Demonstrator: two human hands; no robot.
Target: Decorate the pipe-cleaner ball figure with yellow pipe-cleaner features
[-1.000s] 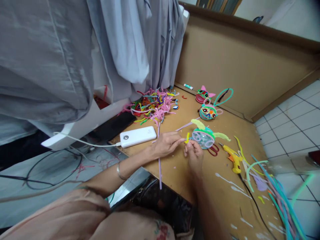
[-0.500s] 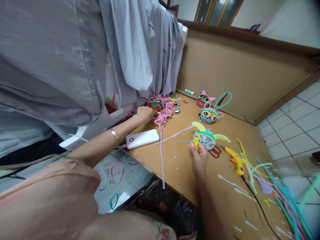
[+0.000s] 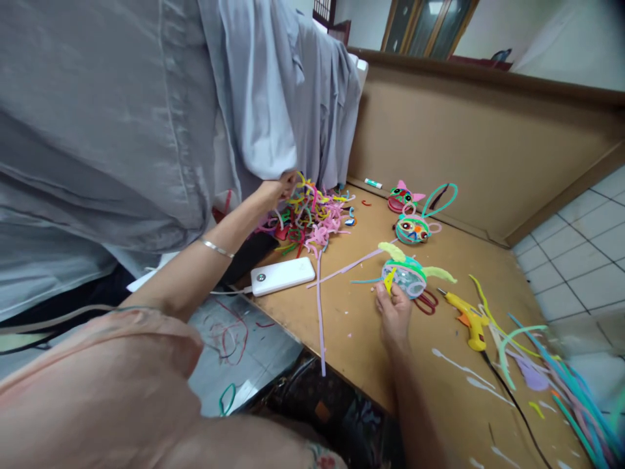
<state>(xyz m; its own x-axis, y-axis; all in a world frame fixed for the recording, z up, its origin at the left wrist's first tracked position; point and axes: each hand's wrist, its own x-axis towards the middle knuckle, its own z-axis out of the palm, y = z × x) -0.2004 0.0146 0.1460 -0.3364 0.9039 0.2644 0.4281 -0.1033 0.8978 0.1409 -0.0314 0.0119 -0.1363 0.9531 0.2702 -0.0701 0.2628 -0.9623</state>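
Note:
My left hand [image 3: 287, 185] is closed at the back left of a heap of cut pipe cleaner pieces [image 3: 325, 225], mostly pink with yellow, red and green. Yellow pieces stick out at its fingers, partly hidden by the hand. My right hand [image 3: 394, 309] pinches a small yellow triangular piece [image 3: 389, 280], apparently bent pipe cleaner. Just behind it sits a round green and clear craft head [image 3: 415, 268] with two pale yellow ears. Red-handled scissors [image 3: 427, 302] lie partly under that head.
Two finished-looking animal heads, one with a teal loop [image 3: 413, 229] and one with pink ears [image 3: 401, 198], stand at the back. A white power bank [image 3: 283, 276] lies front left. On the right are a yellow glue gun [image 3: 471, 319] and long pipe cleaners [image 3: 581, 397]. Grey cloth [image 3: 263, 98] hangs left.
My left hand has moved back and up within the heap, and pieces there have been stirred, showing more yellow and red. My right hand still pinches the yellow piece. The view has shifted slightly.

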